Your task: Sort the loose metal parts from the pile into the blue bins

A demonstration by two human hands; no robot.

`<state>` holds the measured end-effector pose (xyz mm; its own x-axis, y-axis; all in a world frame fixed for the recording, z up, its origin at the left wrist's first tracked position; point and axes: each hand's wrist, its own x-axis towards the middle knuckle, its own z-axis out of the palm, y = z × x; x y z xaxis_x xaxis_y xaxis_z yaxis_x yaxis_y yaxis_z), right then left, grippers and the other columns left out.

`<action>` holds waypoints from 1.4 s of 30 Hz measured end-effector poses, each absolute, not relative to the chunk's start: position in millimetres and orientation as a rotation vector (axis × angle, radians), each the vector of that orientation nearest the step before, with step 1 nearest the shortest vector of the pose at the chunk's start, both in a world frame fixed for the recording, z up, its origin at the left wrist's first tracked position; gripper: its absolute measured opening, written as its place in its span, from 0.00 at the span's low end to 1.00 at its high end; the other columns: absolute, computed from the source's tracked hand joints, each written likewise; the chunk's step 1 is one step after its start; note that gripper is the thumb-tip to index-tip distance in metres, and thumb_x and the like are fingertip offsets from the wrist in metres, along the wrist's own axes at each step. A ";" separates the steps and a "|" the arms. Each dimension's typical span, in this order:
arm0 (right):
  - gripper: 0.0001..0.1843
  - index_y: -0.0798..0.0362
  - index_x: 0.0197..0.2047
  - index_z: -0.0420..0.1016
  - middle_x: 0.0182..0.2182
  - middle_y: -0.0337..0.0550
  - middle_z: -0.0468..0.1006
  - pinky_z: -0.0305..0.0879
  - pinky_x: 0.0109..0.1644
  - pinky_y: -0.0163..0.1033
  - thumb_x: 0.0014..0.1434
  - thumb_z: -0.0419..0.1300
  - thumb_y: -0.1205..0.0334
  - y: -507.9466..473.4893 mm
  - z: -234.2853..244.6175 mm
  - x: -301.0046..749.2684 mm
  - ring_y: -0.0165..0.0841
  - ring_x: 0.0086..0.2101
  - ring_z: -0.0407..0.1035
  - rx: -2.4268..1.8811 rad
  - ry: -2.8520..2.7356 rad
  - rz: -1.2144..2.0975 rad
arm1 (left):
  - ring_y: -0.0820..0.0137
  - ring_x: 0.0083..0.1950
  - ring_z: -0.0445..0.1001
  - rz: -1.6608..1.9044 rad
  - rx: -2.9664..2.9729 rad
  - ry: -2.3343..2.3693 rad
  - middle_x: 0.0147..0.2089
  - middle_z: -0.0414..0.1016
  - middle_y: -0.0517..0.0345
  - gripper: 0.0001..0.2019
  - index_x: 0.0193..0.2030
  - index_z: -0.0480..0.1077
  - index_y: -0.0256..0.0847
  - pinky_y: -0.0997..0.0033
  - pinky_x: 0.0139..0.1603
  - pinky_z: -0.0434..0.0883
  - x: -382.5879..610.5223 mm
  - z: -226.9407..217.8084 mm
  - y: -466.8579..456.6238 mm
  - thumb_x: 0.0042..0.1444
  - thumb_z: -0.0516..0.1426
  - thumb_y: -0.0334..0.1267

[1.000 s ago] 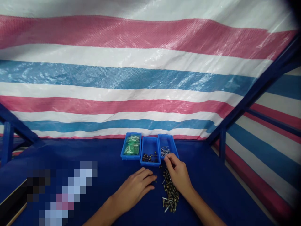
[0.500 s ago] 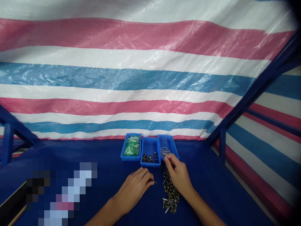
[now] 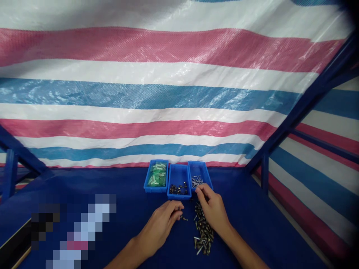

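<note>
My left hand (image 3: 159,226) is over the blue table, its thumb and index finger curled close together near a dark speck too small to name. Just below these fingertips is a small brass-coloured screw-like piece (image 3: 184,218); I cannot tell whether it is touched. My right hand (image 3: 213,205) pinches its thumb and fingers at the near edge of the right blue bin (image 3: 203,172); what they hold is hidden. Thin silver nail-like pins (image 3: 196,181) lie in that bin. Beneath and beside the right hand spreads a pile of brass and dark metal screw-like pieces (image 3: 204,233).
The middle blue bin (image 3: 179,172) holds small dark metal parts (image 3: 178,188). A left blue bin (image 3: 147,186) contains green-and-clear packets (image 3: 157,175). Striped sheeting (image 3: 157,95) hangs behind, with a blue frame bar (image 3: 291,117) at right. Blurred-out items (image 3: 92,224) lie at left.
My left thumb and index finger have shifted and parted slightly, and the small brass piece now shows below them. The right hand stays at the bin edge. The view has tilted slightly.
</note>
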<state>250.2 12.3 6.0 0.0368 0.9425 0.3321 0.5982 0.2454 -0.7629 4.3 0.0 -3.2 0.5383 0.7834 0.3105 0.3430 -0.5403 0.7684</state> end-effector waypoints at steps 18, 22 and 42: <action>0.19 0.49 0.42 0.76 0.26 0.34 0.73 0.60 0.32 0.33 0.76 0.52 0.46 11.4 5.6 250.4 0.30 0.24 0.65 -1.425 -1.653 0.474 | 0.68 0.42 0.82 1.255 2.162 0.925 0.42 0.81 0.58 0.04 0.48 0.75 0.45 0.72 0.47 0.78 2.9 6.4 4.0 0.76 0.59 0.39; 0.20 0.49 0.41 0.76 0.26 0.34 0.73 0.60 0.31 0.33 0.77 0.51 0.46 11.3 7.2 249.9 0.30 0.24 0.64 -1.429 -1.663 0.466 | 0.66 0.45 0.83 1.310 2.149 0.868 0.46 0.82 0.54 0.07 0.52 0.78 0.45 0.70 0.50 0.79 3.6 10.5 4.3 0.76 0.58 0.38; 0.21 0.49 0.41 0.76 0.24 0.33 0.68 0.56 0.30 0.34 0.77 0.51 0.45 10.3 7.2 249.4 0.30 0.24 0.60 -1.420 -1.654 0.514 | 0.68 0.38 0.78 1.476 2.051 1.230 0.40 0.79 0.59 0.08 0.52 0.77 0.45 0.70 0.45 0.78 -7.6 2.4 20.3 0.73 0.62 0.44</action>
